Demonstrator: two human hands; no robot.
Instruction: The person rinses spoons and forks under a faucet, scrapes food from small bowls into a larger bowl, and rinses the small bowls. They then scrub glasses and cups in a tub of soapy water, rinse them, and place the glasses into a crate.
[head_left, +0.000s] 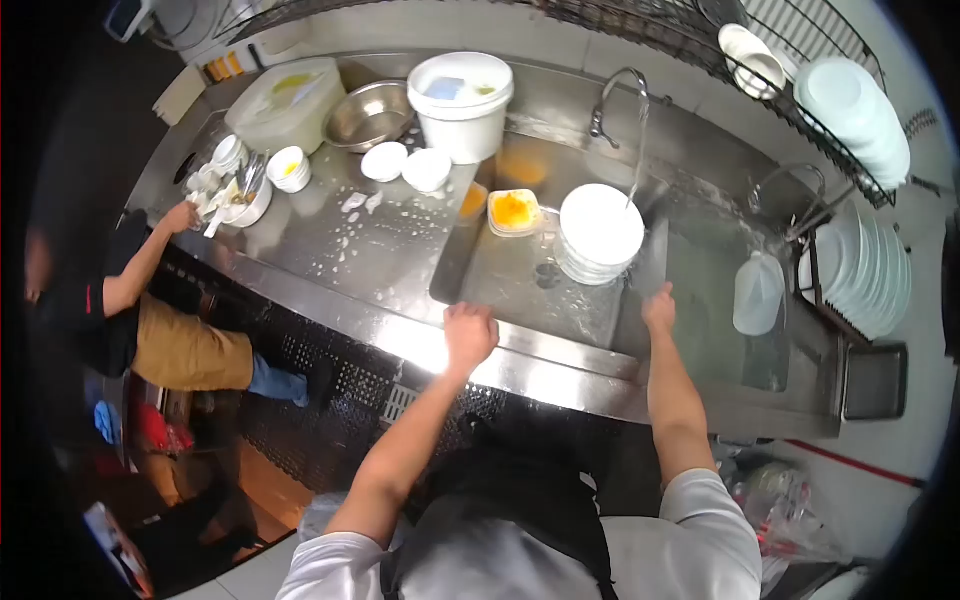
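Observation:
My left hand is curled into a fist on the front rim of the steel sink, with nothing visible in it. Closed over the divider between the two basins is my right hand. In the left basin, tap water runs onto a stack of white bowls. Beside the stack stands a square tub with orange-yellow residue. The right basin holds water and a translucent plastic jug.
A white bucket, steel bowl, plastic bin and small white bowls stand on the left counter. There a co-worker's hand reaches toward a container of utensils. Racked plates stand right; a wire shelf hangs above.

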